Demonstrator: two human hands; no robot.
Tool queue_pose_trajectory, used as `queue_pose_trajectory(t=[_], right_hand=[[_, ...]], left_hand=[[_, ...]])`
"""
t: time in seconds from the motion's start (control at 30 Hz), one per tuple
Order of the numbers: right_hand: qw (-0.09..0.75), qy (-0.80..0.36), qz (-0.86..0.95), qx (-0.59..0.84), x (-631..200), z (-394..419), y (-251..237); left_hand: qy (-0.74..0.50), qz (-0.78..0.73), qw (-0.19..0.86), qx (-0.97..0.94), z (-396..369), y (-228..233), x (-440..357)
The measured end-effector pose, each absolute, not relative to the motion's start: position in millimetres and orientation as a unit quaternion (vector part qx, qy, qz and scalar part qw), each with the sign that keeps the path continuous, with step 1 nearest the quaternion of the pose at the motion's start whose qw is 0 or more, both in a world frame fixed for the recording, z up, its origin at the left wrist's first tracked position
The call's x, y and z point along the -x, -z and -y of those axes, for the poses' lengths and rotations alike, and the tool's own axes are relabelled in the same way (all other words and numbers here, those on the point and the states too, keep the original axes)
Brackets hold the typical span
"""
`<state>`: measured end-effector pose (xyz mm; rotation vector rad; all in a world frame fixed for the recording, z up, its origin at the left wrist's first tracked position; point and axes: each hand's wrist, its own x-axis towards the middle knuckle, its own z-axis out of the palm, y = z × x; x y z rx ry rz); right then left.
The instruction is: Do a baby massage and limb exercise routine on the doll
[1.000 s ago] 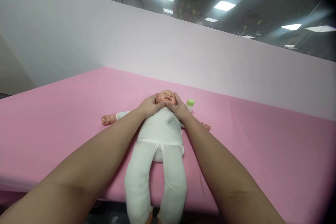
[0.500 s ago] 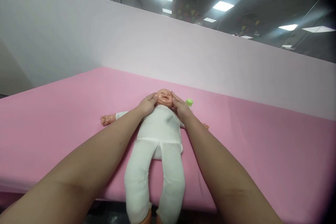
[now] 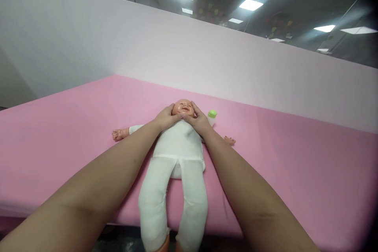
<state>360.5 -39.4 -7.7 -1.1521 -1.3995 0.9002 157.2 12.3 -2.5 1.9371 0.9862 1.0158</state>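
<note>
A baby doll (image 3: 178, 141) in a white top and white trousers lies on its back, head at the far end. My left hand (image 3: 167, 119) cups the left side of its head, thumb across the chin. Against the other side, my right hand (image 3: 201, 121) curves round the cheek, its thumb also at the chin. Both thumbs nearly meet below the doll's open mouth. The doll's arms stretch out sideways, partly covered by my forearms. Its lower legs hang over the near edge, with the feet cut off by the frame.
The doll lies on a pink padded surface (image 3: 73, 126). Close behind my right hand stands a small bottle with a green cap (image 3: 212, 113). A pale upright panel (image 3: 206, 55) borders the far side. Ceiling lights show above it.
My thumbs have moved from the sides of the doll's face inward to its chin. My right forearm has shifted slightly left, showing more of the doll's hand and the bottle.
</note>
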Motion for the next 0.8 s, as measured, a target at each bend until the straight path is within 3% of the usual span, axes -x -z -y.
queue_pose_trajectory(t=[0.6,0.8], right_hand=[[0.554,-0.39,0.598,0.427,-371,16,26],[0.554,-0.323,0.609,0.467,-366,19,22]], left_hand=[[-0.459,-0.354,0.392,-0.714,-24,17,-165],[-0.46,-0.38,0.363,-0.716,-18,10,-164]])
